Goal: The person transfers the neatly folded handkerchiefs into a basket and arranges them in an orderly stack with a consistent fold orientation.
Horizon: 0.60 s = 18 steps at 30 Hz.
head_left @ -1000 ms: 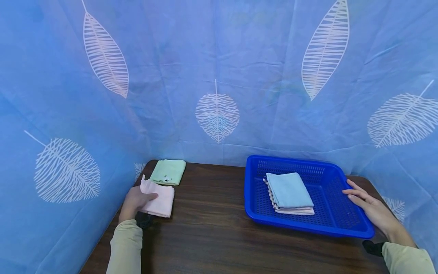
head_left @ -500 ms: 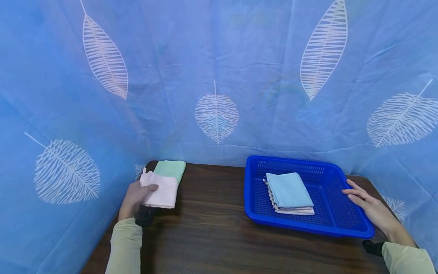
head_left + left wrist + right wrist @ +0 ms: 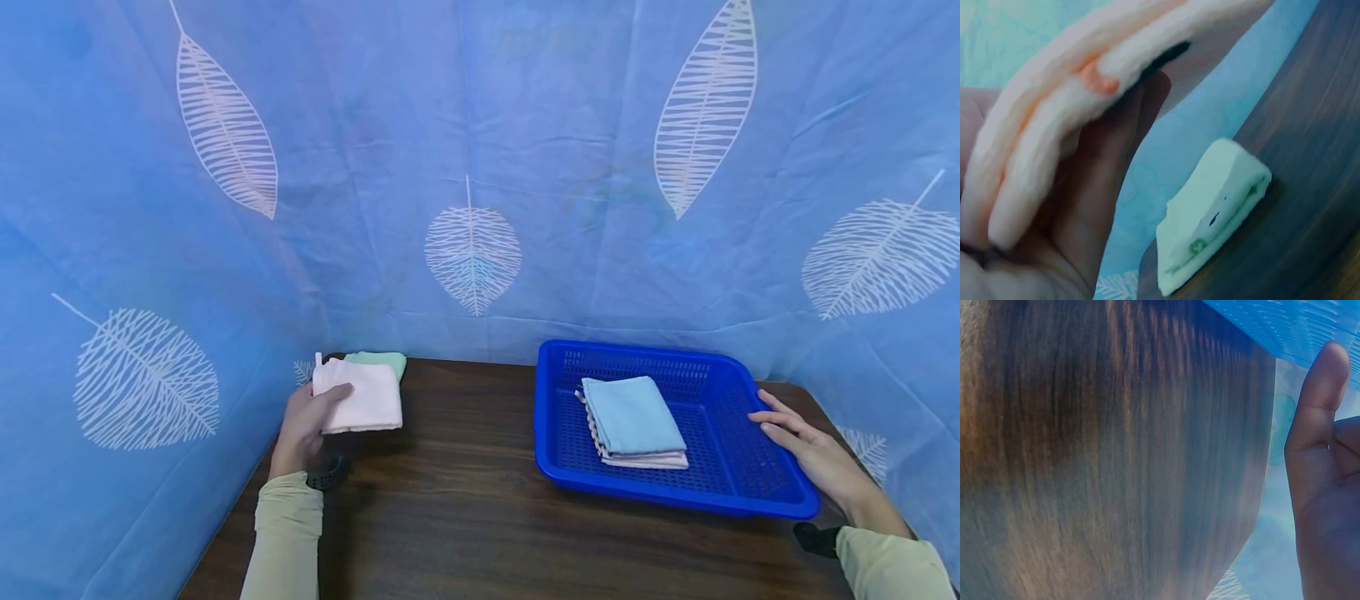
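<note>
Head view, pink cloth [image 3: 372,402], gripped between left fingers [image 3: 336,394]

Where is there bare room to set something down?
The widest bare patch of table lies between the pink cloth and the basket. A smaller one is inside the basket, right of the blue cloth. It's crowded far left, where the left hand holds the pink cloth near the green cloth, and at the basket's right side, where the right hand rests.

Evenly lit head view, soft shadow on table [image 3: 465,500], hazy wrist views
</note>
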Each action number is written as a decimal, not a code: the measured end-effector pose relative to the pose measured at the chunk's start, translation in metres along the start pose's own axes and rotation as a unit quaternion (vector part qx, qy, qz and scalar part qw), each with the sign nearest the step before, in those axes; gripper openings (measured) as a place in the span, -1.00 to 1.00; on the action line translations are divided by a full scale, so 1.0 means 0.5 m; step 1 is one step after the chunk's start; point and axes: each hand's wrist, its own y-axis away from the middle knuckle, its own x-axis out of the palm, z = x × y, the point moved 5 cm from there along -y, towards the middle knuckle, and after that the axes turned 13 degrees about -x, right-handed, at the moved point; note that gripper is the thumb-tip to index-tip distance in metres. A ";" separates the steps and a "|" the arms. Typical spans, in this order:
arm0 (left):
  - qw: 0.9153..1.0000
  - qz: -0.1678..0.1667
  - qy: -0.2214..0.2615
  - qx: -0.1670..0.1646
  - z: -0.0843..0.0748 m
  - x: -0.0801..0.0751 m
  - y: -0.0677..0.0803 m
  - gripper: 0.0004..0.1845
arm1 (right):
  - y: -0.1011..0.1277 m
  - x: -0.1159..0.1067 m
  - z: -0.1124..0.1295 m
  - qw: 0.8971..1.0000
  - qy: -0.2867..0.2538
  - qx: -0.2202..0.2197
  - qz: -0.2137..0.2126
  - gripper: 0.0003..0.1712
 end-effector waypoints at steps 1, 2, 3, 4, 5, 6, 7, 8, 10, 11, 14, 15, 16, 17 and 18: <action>1.000 0.006 0.009 0.000 -0.002 0.003 0.000 -0.23 | 0.001 0.000 0.000 1.000 -0.002 -0.001 0.000 -0.30; 1.000 0.012 0.014 0.002 -0.003 0.005 0.000 -0.22 | 0.001 0.001 0.000 1.000 -0.005 -0.001 0.000 -0.31; 1.000 0.017 0.019 0.002 -0.005 0.008 -0.001 -0.22 | 0.002 0.001 0.000 1.000 -0.008 0.000 -0.001 -0.31; 1.000 0.022 0.022 0.004 -0.006 0.009 -0.002 -0.21 | 0.002 0.001 0.000 1.000 -0.011 0.001 -0.002 -0.31; 0.999 0.027 0.028 0.006 -0.007 0.011 -0.003 -0.22 | 0.002 0.001 -0.001 1.000 -0.014 0.002 -0.003 -0.32; 0.999 0.029 0.031 0.009 -0.008 0.012 -0.003 -0.22 | 0.002 0.001 -0.001 1.000 -0.015 0.002 -0.003 -0.32; 0.999 0.031 0.033 0.010 -0.009 0.014 -0.003 -0.22 | 0.002 0.001 -0.001 1.000 -0.017 0.003 -0.004 -0.32; 0.999 0.033 0.034 0.009 -0.009 0.015 -0.004 -0.23 | 0.002 0.001 -0.002 1.000 -0.018 0.004 -0.004 -0.32; 0.999 0.031 0.036 0.013 -0.012 0.016 -0.004 -0.24 | 0.002 0.000 -0.003 1.000 -0.017 0.004 -0.006 -0.33; 0.999 0.028 0.037 0.013 -0.014 0.016 -0.003 -0.24 | 0.001 0.000 -0.004 1.000 -0.018 0.004 -0.006 -0.33; 0.999 0.016 0.036 0.014 -0.020 0.018 0.004 -0.25 | 0.001 0.000 -0.007 1.000 -0.016 0.007 -0.006 -0.32; 0.999 0.011 0.037 0.016 -0.022 0.018 0.007 -0.25 | 0.000 0.000 -0.007 1.000 -0.016 0.007 -0.005 -0.32; 0.999 0.008 0.038 0.016 -0.023 0.019 0.010 -0.25 | 0.000 0.000 -0.008 1.000 -0.016 0.009 -0.005 -0.32; 0.999 0.005 0.040 0.018 -0.025 0.020 0.012 -0.25 | 0.000 0.000 -0.008 1.000 -0.016 0.010 -0.004 -0.32; 0.999 0.004 0.042 0.020 -0.027 0.021 0.014 -0.26 | -0.001 0.000 -0.008 1.000 -0.014 0.010 -0.004 -0.32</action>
